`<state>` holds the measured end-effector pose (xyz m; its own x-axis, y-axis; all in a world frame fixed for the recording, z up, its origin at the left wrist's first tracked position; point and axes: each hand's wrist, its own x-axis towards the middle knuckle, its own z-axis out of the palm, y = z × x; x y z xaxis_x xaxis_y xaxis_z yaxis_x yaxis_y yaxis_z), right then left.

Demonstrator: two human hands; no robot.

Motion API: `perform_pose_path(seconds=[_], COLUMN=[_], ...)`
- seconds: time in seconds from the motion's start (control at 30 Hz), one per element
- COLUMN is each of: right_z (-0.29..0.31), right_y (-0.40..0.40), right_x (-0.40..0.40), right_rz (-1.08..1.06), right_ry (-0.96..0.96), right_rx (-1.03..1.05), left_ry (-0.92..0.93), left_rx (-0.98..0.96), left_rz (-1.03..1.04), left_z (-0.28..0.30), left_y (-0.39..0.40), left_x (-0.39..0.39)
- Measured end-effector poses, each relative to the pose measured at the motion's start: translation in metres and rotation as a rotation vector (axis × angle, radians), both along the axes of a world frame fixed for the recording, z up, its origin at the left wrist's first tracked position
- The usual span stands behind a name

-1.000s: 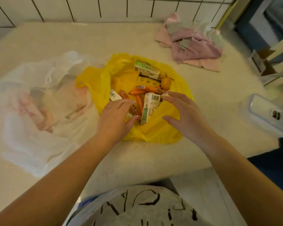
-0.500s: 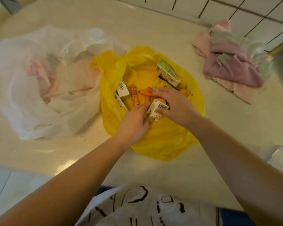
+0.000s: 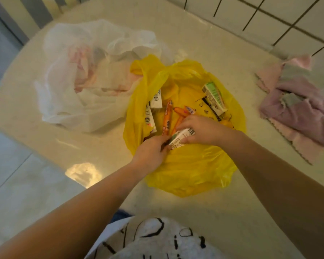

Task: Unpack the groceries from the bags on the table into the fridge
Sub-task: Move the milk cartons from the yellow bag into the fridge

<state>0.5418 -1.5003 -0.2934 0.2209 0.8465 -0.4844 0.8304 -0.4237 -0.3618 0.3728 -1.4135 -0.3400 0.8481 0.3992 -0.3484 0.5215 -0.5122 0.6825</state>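
Observation:
A yellow plastic bag (image 3: 191, 171) lies open on the pale table (image 3: 232, 212). Inside it are orange sausage sticks (image 3: 166, 114), two white cartons (image 3: 156, 99) at the left and a green-and-white carton (image 3: 214, 98) at the back right. My right hand (image 3: 200, 128) grips a small white carton with a barcode (image 3: 181, 137) at the bag's near side. My left hand (image 3: 151, 152) meets that carton's lower end with its fingertips; whether it holds anything is hidden.
A crumpled white plastic bag (image 3: 86, 85) with pink print lies left of the yellow one. A heap of pink and lilac cloths (image 3: 303, 107) sits at the right near the tiled wall (image 3: 288, 17). The table's left edge drops to a pale tiled floor (image 3: 17, 174).
Both hands closed in on the barcode carton; my right hand now grips it and my left touches its end. The camera swung left, so the clear container at the right left the view.

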Motion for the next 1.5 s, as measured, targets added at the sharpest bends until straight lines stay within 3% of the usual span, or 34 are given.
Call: perform_pose_path(seconds=[0.13, 0.27, 0.37, 0.53, 0.67, 0.8, 1.0, 1.13, 1.3, 1.5], right_z=[0.011, 0.026, 0.036, 0.051, 0.050, 0.043, 0.027, 0.005, -0.010, -0.021], right_y=[-0.004, -0.022, -0.033, -0.027, -0.004, 0.019, 0.047, 0.063, 0.072, 0.078], right_x=[-0.005, -0.002, 0.004, -0.004, -0.014, -0.015, -0.013, -0.017, -0.015, -0.015], right_rz=[-0.032, -0.216, -0.370, -0.579, -0.623, -0.535, -0.103, 0.151, 0.386, 0.456], right_ry=[-0.013, -0.008, -0.007, 0.076, 0.179, 0.289, 0.005, -0.156, -0.297, -0.329], right_rx=[0.047, 0.184, 0.306, 0.514, 0.595, 0.548, 0.396, 0.282, 0.282, 0.364], left_ry=[0.003, -0.076, -0.171, -0.380, -0.473, -0.533, -0.585, -0.562, -0.583, -0.674], left_rx=[-0.002, -0.043, -0.203, -0.754, -0.811, -0.585, -0.223, -0.184, -0.206, -0.227], left_rz=[-0.001, 0.024, 0.141, 0.364, 0.377, 0.357, 0.407, 0.382, 0.406, 0.371], left_z=[0.002, 0.019, 0.031, 0.053, 0.062, 0.071, 0.069, 0.056, 0.052, 0.060], left_y=[0.002, 0.010, 0.021, 0.037, 0.060, 0.096, 0.131, 0.138, 0.138, 0.131], left_x=[0.001, 0.006, 0.015, 0.024, 0.020, 0.006, -0.024, -0.042, -0.048, -0.042])
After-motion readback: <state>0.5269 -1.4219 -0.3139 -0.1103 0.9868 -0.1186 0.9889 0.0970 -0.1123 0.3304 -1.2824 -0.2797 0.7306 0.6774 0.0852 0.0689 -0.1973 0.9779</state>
